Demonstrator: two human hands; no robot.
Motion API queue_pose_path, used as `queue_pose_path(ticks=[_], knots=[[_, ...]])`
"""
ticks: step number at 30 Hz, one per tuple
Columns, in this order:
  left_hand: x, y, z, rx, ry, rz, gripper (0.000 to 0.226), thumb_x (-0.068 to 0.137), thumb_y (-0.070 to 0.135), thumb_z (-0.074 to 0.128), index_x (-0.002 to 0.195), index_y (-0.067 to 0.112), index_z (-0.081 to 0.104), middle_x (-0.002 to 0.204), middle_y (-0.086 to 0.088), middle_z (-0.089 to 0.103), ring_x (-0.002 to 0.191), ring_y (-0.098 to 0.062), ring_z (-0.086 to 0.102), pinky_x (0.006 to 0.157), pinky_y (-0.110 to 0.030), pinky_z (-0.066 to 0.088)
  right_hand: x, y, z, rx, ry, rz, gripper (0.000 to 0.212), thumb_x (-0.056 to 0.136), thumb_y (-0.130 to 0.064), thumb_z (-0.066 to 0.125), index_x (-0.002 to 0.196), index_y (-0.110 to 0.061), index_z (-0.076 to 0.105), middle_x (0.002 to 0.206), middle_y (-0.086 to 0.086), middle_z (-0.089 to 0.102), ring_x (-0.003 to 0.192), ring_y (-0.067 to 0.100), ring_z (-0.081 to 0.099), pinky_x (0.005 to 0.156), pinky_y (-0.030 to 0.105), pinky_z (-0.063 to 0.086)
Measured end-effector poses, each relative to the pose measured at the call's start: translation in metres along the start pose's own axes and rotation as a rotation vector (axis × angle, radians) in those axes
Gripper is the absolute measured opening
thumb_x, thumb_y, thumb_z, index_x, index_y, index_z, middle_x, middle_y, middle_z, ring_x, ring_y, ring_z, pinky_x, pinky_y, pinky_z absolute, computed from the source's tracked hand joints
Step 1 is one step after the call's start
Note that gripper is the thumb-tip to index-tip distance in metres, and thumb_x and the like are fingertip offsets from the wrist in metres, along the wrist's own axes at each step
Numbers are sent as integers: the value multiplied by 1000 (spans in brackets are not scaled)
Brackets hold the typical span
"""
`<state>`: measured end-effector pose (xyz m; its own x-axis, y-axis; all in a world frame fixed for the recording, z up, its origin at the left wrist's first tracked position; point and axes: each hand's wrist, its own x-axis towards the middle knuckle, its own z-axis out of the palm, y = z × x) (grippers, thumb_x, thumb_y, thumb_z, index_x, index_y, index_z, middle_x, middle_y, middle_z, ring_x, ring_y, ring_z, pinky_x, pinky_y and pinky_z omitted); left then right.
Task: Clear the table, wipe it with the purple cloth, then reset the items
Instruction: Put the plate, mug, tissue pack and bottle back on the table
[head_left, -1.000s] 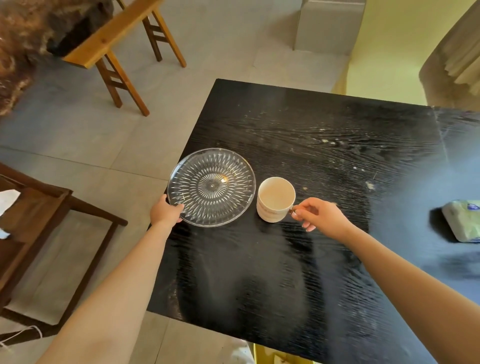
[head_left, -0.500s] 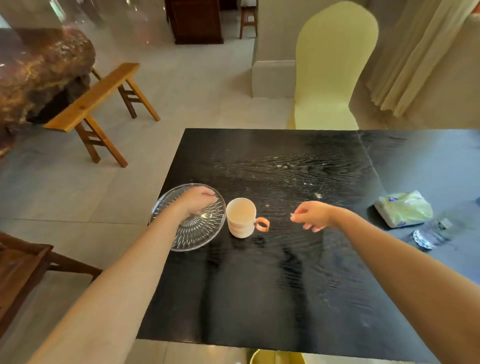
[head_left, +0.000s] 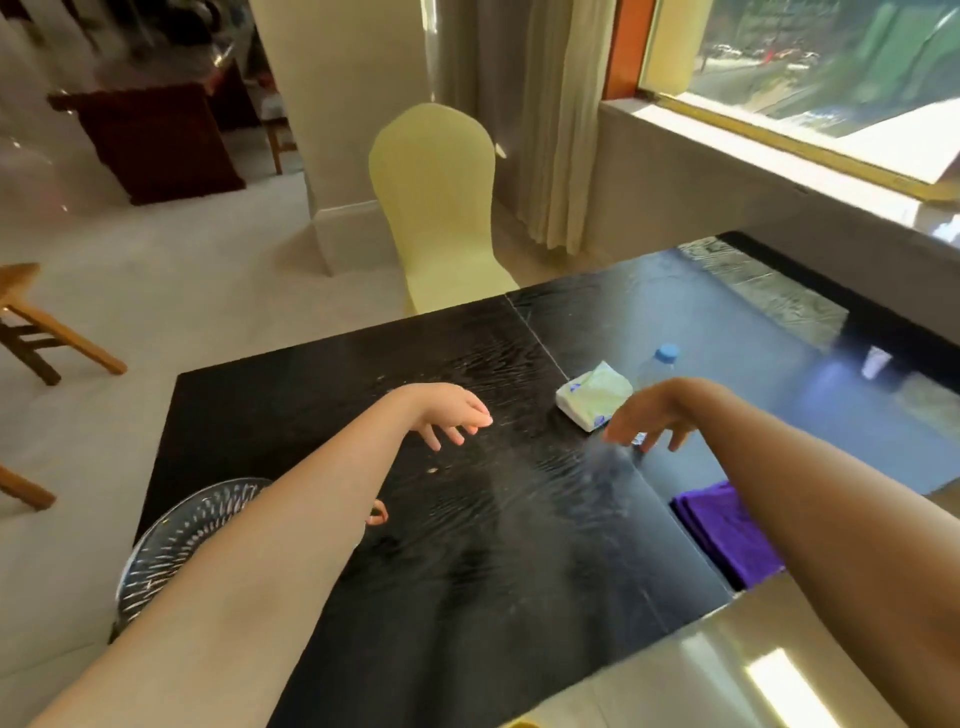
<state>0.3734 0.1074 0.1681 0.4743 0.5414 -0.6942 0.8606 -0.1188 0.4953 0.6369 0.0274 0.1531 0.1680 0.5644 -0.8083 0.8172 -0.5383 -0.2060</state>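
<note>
My left hand (head_left: 451, 413) hovers over the middle of the black table (head_left: 467, 571), fingers spread, holding nothing. My right hand (head_left: 647, 415) hangs open just right of it, close to the green-white tissue pack (head_left: 592, 395) and in front of a clear water bottle (head_left: 660, 364) with a blue cap. The folded purple cloth (head_left: 727, 535) lies at the right, partly under my right forearm. The clear glass plate (head_left: 176, 540) sits at the table's left edge beneath my left forearm. Only the orange handle of the cup (head_left: 378, 513) shows past that arm.
A yellow covered chair (head_left: 441, 208) stands at the table's far side. A wooden bench (head_left: 47, 332) is on the floor to the left. A white paper cup (head_left: 875, 362) stands far right on the table. Crumbs dot the tabletop near my left hand.
Both hands let go of the plate and the cup and moved right across the table. The view swung right, bringing in the bottle, purple cloth and window.
</note>
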Motion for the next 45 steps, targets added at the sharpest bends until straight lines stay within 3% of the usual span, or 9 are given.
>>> queue_pose_path(ticks=[5, 9, 12, 14, 24, 27, 31, 38, 45], knots=[[42, 46, 9, 104, -37, -19, 43, 98, 30, 44, 140, 18, 41, 140, -9, 49, 123, -26, 52, 99, -46, 47, 0, 51, -8, -13, 147, 41, 53, 91, -47, 50, 133, -15, 46, 128, 5, 52, 117, 26, 54, 92, 42, 49], [86, 69, 19, 165, -14, -15, 44, 97, 32, 45, 139, 19, 42, 139, -7, 48, 118, -25, 55, 92, -42, 51, 19, 82, -9, -75, 299, 20, 51, 93, -44, 46, 127, -6, 53, 110, 9, 55, 94, 22, 52, 60, 23, 44], [122, 80, 30, 245, 60, 1, 51, 95, 33, 47, 143, 18, 37, 142, -8, 44, 122, -27, 52, 93, -41, 50, 47, 97, -6, 30, 379, 42, 58, 91, -44, 52, 129, -1, 52, 127, 16, 59, 114, 30, 55, 92, 34, 46], [149, 86, 38, 308, 127, 34, 53, 94, 32, 50, 143, 15, 36, 144, -10, 42, 126, -28, 47, 92, -33, 45, 66, 100, -6, 180, 461, 29, 66, 88, -44, 58, 135, 0, 42, 138, 18, 51, 123, 32, 51, 100, 36, 40], [254, 88, 58, 279, 319, 49, 55, 89, 27, 50, 141, 18, 36, 138, -15, 44, 124, -36, 44, 100, -45, 42, 147, 87, -9, 669, 819, -141, 80, 77, -38, 73, 140, -12, 30, 143, 9, 45, 127, 32, 46, 102, 44, 41], [279, 91, 62, 266, 357, 53, 53, 87, 23, 49, 139, 17, 40, 137, -14, 43, 125, -36, 39, 96, -42, 40, 159, 87, -3, 732, 886, -146, 72, 77, -37, 72, 134, -18, 33, 138, 1, 50, 118, 28, 54, 89, 38, 42], [306, 90, 75, 146, 401, 13, 45, 85, 23, 53, 130, 19, 50, 135, -12, 40, 123, -34, 40, 92, -38, 41, 163, 87, 3, 804, 927, -156, 67, 75, -37, 72, 129, -22, 35, 130, -3, 55, 111, 24, 57, 79, 32, 39], [320, 82, 87, -45, 544, 63, 3, 84, 12, 57, 85, 14, 60, 125, -14, 41, 112, -36, 45, 80, -31, 37, 163, 87, 7, 821, 919, -197, 64, 76, -37, 73, 127, -24, 37, 131, -3, 56, 113, 23, 56, 82, 31, 40], [307, 69, 76, -25, 623, 106, 16, 86, 8, 48, 91, 3, 63, 122, -19, 47, 112, -39, 46, 91, -37, 40, 155, 83, 11, 859, 890, -196, 64, 75, -35, 74, 127, -23, 38, 128, 0, 57, 111, 25, 57, 83, 29, 40]])
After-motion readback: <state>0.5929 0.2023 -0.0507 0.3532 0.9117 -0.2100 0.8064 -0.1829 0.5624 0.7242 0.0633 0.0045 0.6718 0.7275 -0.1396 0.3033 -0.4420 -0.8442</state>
